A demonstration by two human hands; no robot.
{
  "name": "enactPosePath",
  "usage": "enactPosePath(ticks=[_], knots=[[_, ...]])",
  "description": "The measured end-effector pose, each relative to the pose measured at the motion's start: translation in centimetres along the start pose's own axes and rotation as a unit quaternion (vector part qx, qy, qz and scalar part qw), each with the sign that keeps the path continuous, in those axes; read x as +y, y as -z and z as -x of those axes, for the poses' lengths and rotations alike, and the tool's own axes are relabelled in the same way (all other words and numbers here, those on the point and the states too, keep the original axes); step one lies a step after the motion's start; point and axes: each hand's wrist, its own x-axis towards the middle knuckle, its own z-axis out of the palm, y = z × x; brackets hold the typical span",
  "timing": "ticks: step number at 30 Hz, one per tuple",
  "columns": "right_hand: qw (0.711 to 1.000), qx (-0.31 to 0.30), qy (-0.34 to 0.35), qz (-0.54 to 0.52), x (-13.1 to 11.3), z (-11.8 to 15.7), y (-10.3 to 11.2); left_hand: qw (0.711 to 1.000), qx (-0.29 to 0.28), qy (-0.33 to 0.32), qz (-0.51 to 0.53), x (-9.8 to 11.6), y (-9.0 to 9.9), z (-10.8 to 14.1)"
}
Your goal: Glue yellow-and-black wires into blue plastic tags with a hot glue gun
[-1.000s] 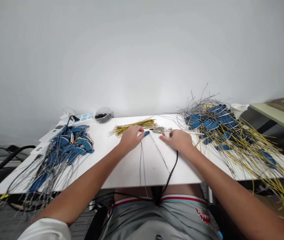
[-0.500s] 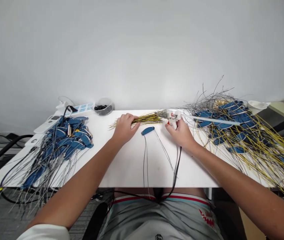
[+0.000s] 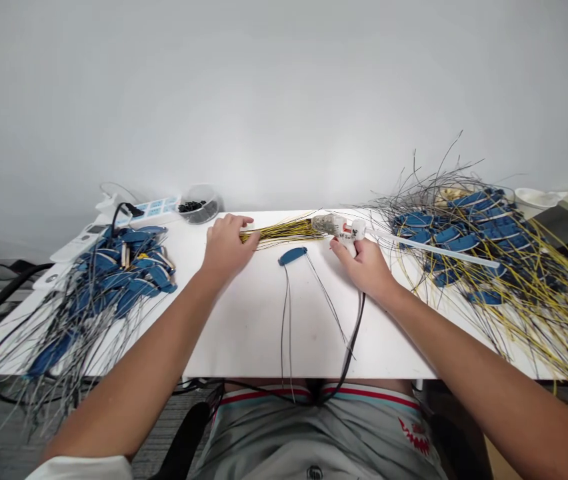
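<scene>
My right hand (image 3: 367, 263) is closed around the handle of a white hot glue gun (image 3: 347, 233), and a long translucent glue stick (image 3: 434, 248) sticks out of its back to the right. The gun's nozzle end lies against the right part of a bundle of yellow and black wires (image 3: 284, 231). At that bundle's left end, my left hand (image 3: 229, 245) has its thumb and fingers round the wire ends. Below the bundle, between my hands, a small curved blue part (image 3: 293, 256) lies on the table with thin dark wires trailing toward me.
A pile of blue parts with grey wires (image 3: 124, 273) covers the table's left side. Another pile with yellow and black wires (image 3: 484, 240) spreads over the right. Behind stand a clear tub of black pieces (image 3: 209, 205) and a white power strip (image 3: 157, 210). The gun's black cord (image 3: 357, 333) hangs over the front edge.
My left hand has slid left along the wires to their left end, uncovering more of the bundle. My right hand still holds the glue gun, shifted slightly right. The view has moved a little.
</scene>
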Motion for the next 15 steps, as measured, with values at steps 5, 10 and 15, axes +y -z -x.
enactPosePath(ticks=[5,10,15], knots=[[1.000,-0.015,0.010,0.013,-0.4,0.1,0.0,0.998,-0.029,0.047,-0.004,-2.0,4.4,-1.3],[0.999,-0.029,0.000,0.030,-0.6,0.0,0.0,0.965,-0.259,0.042,-0.001,-4.4,5.4,-1.4],[0.999,-0.033,-0.003,0.043,-0.6,-0.1,0.0,0.963,-0.265,0.039,-0.010,-4.7,4.4,-1.4]])
